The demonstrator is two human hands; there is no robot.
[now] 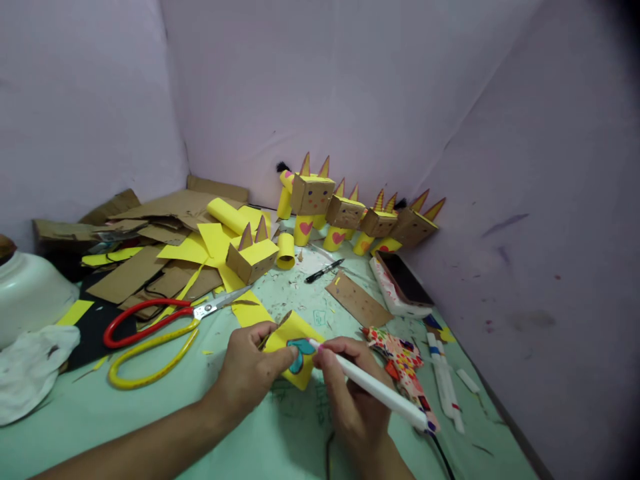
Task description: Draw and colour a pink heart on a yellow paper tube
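Observation:
My left hand (247,367) is closed on a yellow paper piece (303,380) with a brown cardboard edge, its thumb pressing on the front. A teal heart-like shape (296,363) with a dark outline is drawn on that paper; the thumb covers part of it. In my right hand (357,393) is a white marker (383,390), slanted, with its tip at the upper right of the teal shape. I cannot tell whether the tip touches the paper. Just right of this hand lies a glue gun (403,363) with a colourful pattern.
Large scissors (190,317) with red and yellow handles lie open at left, near cardboard scraps (130,273). A horned box head (253,261) and a yellow paper tube (285,252) stand behind. Several horned cardboard figures (313,195) line the wall. A black pen (324,271), phone (404,277) and markers (443,377) lie rightward.

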